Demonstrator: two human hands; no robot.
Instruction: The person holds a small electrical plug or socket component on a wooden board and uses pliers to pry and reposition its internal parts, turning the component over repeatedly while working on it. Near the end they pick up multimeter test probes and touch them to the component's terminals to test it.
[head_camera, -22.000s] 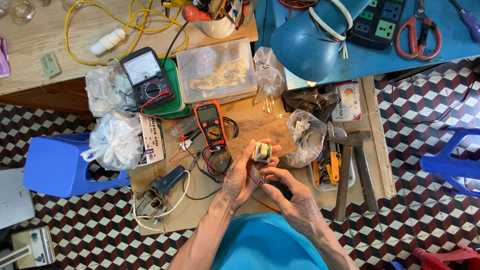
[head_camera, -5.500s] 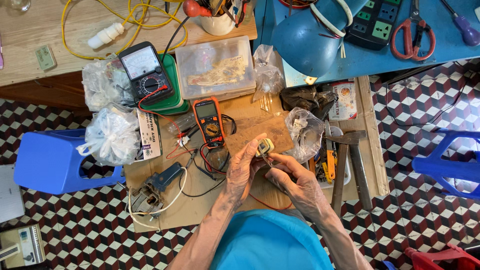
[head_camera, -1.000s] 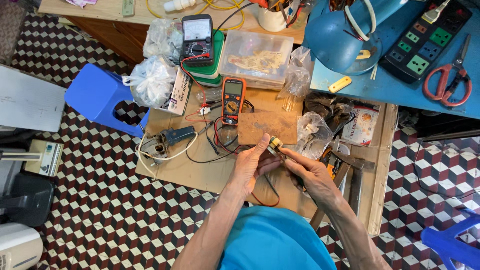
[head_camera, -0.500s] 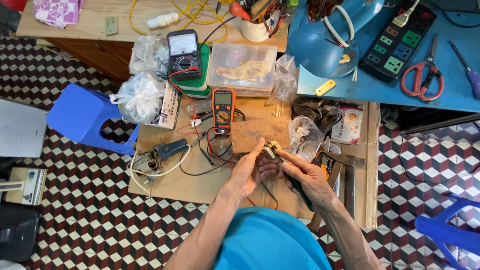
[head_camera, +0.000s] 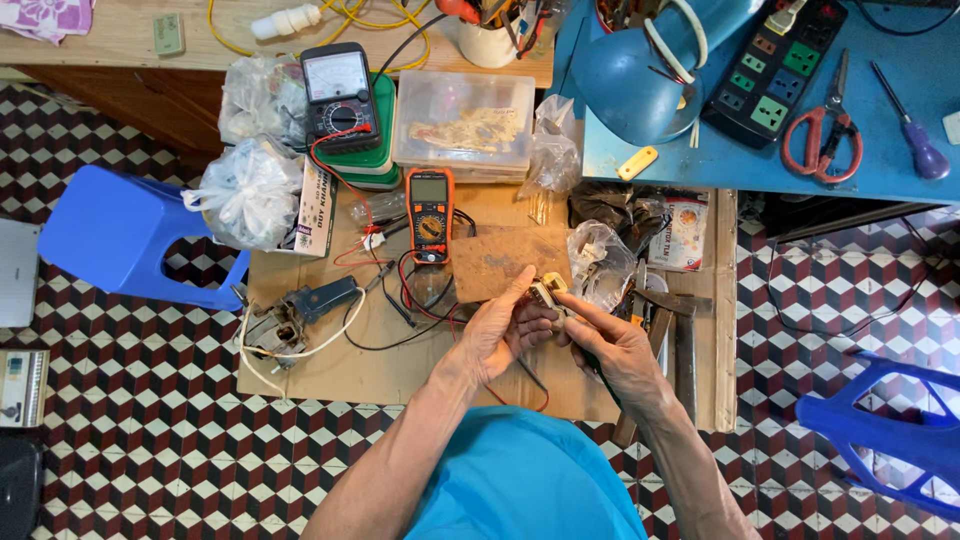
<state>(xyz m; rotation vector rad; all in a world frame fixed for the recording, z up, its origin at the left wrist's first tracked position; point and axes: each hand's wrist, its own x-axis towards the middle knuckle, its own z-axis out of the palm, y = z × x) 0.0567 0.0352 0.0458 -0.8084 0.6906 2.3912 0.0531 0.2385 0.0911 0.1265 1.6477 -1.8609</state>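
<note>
Patterned red, white and black floor tiles (head_camera: 130, 430) run under a low wooden surface (head_camera: 330, 370) crowded with electrical repair gear, seen from the head camera looking straight down.

At the middle of that view both hands meet over the surface's near half. The left hand (head_camera: 497, 335) is curled around a small cream-coloured electrical part (head_camera: 547, 291), its fingertips pinching it from below and the side. The right hand (head_camera: 612, 345) comes in from the other side, with thumb and forefinger closed on the same part; a dark tool handle seems to lie in its palm, though that is hard to tell. The part sits above the surface, just in front of a brown square board (head_camera: 497, 262) and beside a crumpled clear plastic bag (head_camera: 600, 265).

Beyond the board lies an orange digital multimeter (head_camera: 430, 214), its red and black leads looping toward the hands. Farther back stands a black analogue meter (head_camera: 340, 90) on a green box, next to a clear plastic container (head_camera: 465, 125). A white tied plastic bag (head_camera: 248, 192) rests at the left edge, near a blue plastic stool (head_camera: 120, 240). On the neighbouring blue table (head_camera: 900, 170) are a blue desk lamp (head_camera: 640, 70), a black power strip (head_camera: 770, 70) and red-handled scissors (head_camera: 825, 125).
</note>
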